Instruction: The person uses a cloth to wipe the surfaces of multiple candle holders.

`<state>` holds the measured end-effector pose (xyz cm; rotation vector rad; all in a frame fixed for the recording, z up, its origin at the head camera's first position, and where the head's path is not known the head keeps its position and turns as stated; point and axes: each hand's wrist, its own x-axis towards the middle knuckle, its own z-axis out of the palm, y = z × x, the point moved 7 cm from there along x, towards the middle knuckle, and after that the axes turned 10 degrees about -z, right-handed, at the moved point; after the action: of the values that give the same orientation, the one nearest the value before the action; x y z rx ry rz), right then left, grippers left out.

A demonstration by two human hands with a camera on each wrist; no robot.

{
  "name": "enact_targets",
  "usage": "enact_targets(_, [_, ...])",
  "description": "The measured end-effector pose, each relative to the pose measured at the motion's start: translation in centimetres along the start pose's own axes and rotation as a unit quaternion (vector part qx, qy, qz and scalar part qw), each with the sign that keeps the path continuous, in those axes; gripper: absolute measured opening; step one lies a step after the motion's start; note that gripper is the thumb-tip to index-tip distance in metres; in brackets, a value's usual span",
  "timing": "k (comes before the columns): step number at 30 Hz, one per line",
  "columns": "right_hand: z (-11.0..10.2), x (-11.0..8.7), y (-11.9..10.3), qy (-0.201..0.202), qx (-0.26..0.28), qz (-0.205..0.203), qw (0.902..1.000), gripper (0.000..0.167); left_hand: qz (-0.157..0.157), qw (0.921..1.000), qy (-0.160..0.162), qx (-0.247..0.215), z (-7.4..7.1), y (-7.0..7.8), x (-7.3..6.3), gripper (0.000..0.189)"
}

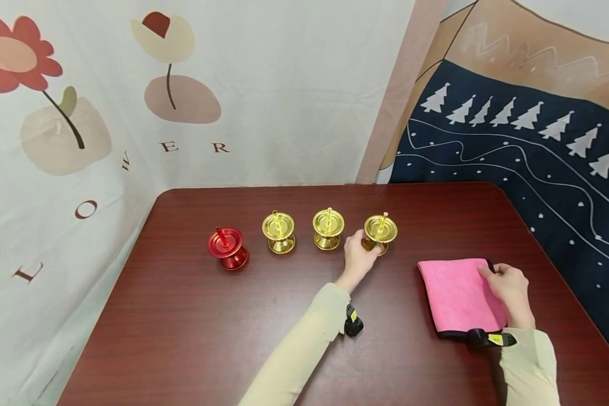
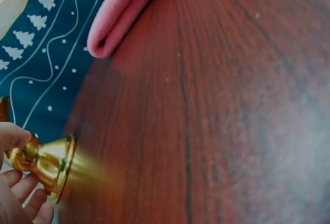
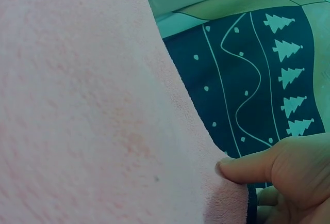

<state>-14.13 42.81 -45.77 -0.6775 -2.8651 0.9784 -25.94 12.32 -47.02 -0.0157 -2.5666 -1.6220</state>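
My left hand (image 1: 359, 256) grips the stem of the rightmost gold candle holder (image 1: 380, 228), a dish on a flared foot with a short upright post. In the left wrist view the thumb and fingers go round its narrow stem (image 2: 32, 152), and its foot is at the table surface. My right hand (image 1: 510, 287) pinches the upper right edge of a folded pink cloth (image 1: 459, 293) with black trim. In the right wrist view the thumb lies on the cloth's (image 3: 103, 100) face and the other fingers are partly hidden behind it.
Left of the held one stand two more gold candle holders (image 1: 328, 225) and a red candle holder (image 1: 228, 248), in a loose row. All are on a dark red-brown table (image 1: 193, 338) with rounded back corners. Printed curtains (image 1: 294, 101) hang behind the table.
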Motion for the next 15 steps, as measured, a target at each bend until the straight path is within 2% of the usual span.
enact_targets(8, [0.17,0.03,0.13,-0.003,0.013,0.01,0.9999,0.041,-0.013,0.9991,-0.002,0.04,0.59,-0.46,0.49,0.033])
enact_targets(15, [0.18,0.06,-0.01,0.004,0.013,0.004,0.9999,0.041,0.002,0.9974,0.011,0.071,0.85,-0.73,0.86,0.029])
